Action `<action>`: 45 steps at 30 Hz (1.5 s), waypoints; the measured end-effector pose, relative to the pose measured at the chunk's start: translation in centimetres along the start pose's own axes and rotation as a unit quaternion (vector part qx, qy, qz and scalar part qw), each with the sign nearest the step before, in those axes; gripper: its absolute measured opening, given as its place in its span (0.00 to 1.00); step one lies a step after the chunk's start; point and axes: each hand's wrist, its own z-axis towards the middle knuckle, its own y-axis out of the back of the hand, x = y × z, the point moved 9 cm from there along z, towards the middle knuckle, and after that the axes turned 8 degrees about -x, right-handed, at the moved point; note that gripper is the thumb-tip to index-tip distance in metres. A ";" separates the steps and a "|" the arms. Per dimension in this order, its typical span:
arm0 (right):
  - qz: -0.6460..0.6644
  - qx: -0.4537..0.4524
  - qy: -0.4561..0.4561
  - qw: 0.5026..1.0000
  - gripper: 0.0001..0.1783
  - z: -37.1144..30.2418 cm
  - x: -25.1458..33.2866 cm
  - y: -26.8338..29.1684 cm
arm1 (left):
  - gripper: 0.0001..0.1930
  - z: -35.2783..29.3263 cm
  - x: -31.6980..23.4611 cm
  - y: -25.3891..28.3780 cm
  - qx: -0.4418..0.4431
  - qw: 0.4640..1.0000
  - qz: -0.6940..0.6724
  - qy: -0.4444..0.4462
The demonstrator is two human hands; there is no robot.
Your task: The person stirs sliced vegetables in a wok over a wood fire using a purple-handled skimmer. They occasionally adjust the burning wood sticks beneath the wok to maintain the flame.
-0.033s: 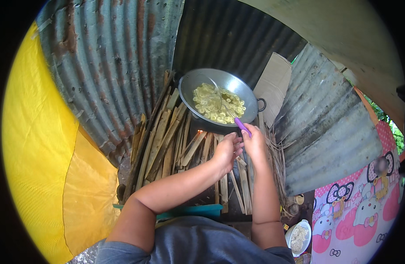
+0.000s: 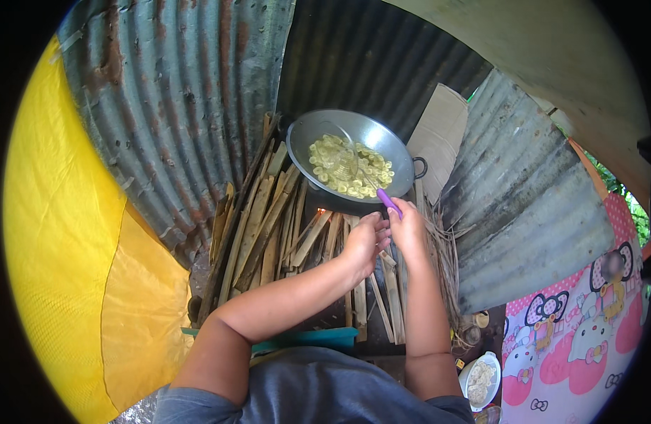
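Note:
A wide metal wok (image 2: 394, 146) with dark loop handles sits above a fire, holding many pale yellow round slices (image 2: 368, 159) in liquid. My right hand (image 2: 409, 232) is closed around the purple handle of a wire skimmer (image 2: 389, 202). Its mesh head lies among the slices, left of the wok's middle. Just left of my right hand, below the near rim, my left hand (image 2: 366, 242) is empty, fingers loosely curved and apart. Whether the two hands touch is hard to tell.
Split firewood (image 2: 269, 219) leans and lies around the wok's base, with a small flame (image 2: 321, 211) under the near rim. Corrugated metal sheets (image 2: 163, 106) and a cardboard piece (image 2: 440, 134) surround it. A white container (image 2: 481, 381) with pale contents stands low at right.
The skimmer's mesh head has shifted slightly and sits a little deeper among the slices. Both hands stay nearly where they were.

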 end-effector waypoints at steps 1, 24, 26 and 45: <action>0.011 -0.005 0.030 0.999 0.15 0.1 0.6 0.1 | 0.22 0.2 -0.5 -0.4 0.011 1.000 -0.002 -0.012; -0.045 -0.047 -0.012 0.998 0.15 2.8 -3.8 1.7 | 0.22 -1.0 -0.7 -0.6 0.011 1.000 0.006 -0.012; -0.024 -0.089 -0.022 0.996 0.15 3.8 -4.4 2.2 | 0.22 -0.9 -1.2 -0.2 0.001 1.000 0.012 -0.018; -0.030 0.023 0.036 0.999 0.15 -0.6 2.2 1.9 | 0.22 -0.6 0.9 -0.4 0.016 0.999 0.030 0.010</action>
